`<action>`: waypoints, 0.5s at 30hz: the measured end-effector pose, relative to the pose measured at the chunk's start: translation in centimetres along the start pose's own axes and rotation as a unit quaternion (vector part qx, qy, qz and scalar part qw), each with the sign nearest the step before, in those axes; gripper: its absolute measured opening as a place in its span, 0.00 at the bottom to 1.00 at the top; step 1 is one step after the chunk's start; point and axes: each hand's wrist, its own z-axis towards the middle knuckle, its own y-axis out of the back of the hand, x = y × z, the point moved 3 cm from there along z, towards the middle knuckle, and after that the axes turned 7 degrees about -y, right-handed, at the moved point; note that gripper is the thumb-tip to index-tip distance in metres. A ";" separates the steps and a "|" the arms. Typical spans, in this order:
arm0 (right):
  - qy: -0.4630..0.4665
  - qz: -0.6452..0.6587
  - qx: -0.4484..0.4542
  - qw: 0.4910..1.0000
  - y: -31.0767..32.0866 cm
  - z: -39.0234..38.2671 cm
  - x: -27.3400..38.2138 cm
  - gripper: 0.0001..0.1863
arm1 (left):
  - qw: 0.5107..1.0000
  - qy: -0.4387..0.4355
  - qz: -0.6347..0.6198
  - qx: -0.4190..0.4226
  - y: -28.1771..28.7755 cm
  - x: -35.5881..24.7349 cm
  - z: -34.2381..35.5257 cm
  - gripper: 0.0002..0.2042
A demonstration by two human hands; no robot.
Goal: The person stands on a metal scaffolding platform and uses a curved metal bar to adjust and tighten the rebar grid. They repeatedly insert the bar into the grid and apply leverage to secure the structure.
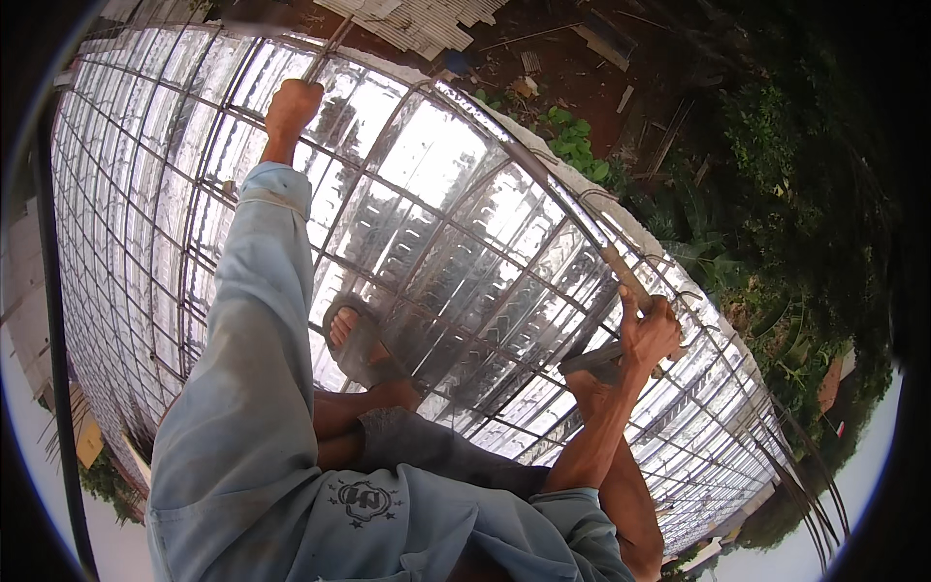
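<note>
Shiny sheeting (432,145) underlies the mesh (367,173); above it, my left grip (293,105) clenches a rod (331,45), my right grip (650,330) a bar (623,272): best kept steady.

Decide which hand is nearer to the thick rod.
Right. The right hand is closed around the near end of the thick rod; the left hand is apart from it, off to the left, closed on a thin bar.

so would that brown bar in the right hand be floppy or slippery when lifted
The brown bar is probably stiff: it runs straight from the right hand. It may feel tip-heavy, as the hand holds one end. Its dull surface suggests it isn't very slippery.
</note>
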 end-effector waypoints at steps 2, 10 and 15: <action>0.003 0.012 -0.006 1.000 -0.5 -1.6 0.5 0.35 | 1.000 -0.007 0.001 0.003 0.5 0.0 -0.1 0.25; 0.045 -0.043 0.178 0.982 -0.3 6.2 0.2 0.33 | 0.999 -0.020 -0.038 -0.012 0.2 -0.5 -0.9 0.24; 0.130 -0.040 0.293 0.946 -2.2 9.5 6.8 0.34 | 0.998 0.000 -0.063 0.000 1.0 0.0 -1.6 0.21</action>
